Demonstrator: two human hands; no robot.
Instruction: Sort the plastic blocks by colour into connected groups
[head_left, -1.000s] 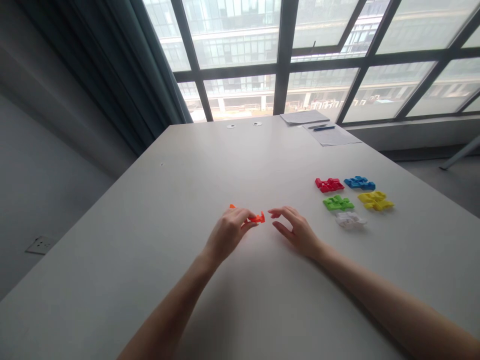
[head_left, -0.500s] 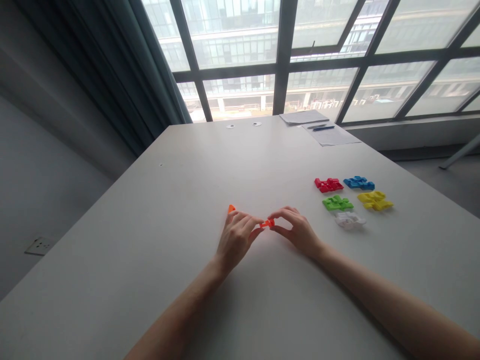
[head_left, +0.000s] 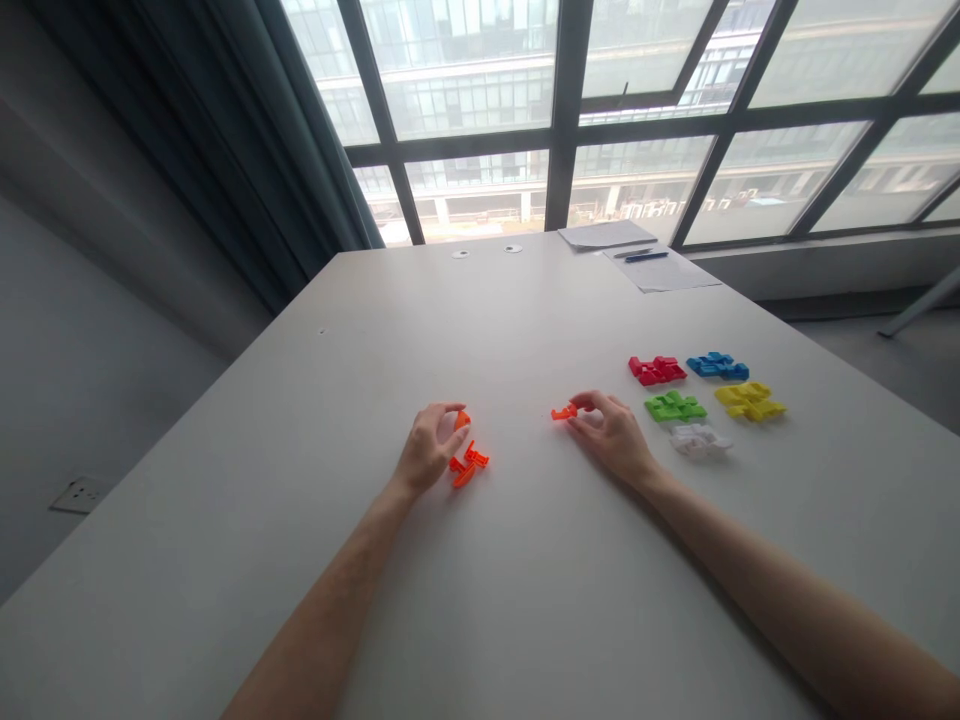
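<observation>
My left hand pinches an orange plastic piece between thumb and fingers, just above the white table. Close to its thumb, several small orange plastic pieces lie loosely together. My right hand is farther right, with a small orange plastic part held at its fingertips. What exactly these pieces are is too small to make out. The two hands are apart, with bare table between them.
To the right of my right hand lie little clusters of plastic pieces: red, blue, green, yellow and white. Papers and a pen rest at the table's far edge, before the window.
My hands have moved apart: the left went left and took hold of an orange piece, the right went right and slightly away with its orange part. Several orange pieces now show beside the left hand.
</observation>
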